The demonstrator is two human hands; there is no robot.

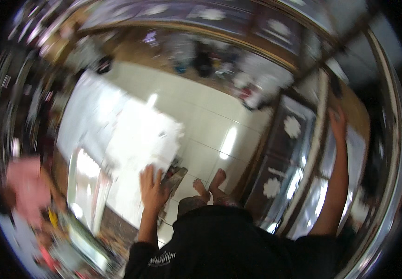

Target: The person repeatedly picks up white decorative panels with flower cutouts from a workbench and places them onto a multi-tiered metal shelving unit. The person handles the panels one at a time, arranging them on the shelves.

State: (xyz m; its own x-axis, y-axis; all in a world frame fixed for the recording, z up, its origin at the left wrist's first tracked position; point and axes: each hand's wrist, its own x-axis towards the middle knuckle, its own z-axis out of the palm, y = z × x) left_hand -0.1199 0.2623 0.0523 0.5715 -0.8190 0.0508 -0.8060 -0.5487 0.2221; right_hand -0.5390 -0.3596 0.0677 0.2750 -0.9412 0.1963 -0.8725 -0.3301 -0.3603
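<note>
My left hand (153,189) is over the near edge of a white-topped table (138,153), its fingers spread and nothing in them. Blur hides whether it touches the surface. My right arm stretches far out to the right, and my right hand (338,123) is at the brown counter (356,109) by the glass display case. Its fingers look apart, with no held thing visible. A small dark object (335,86) lies just beyond those fingertips, too blurred to name.
A person in a pink shirt (24,186) is at the left, near a pale framed panel (84,179). Glass-fronted cabinets (280,153) with white flower shapes run along the right and back. Bags and bottles (203,63) crowd the back counter. Tiled floor (205,121) lies between.
</note>
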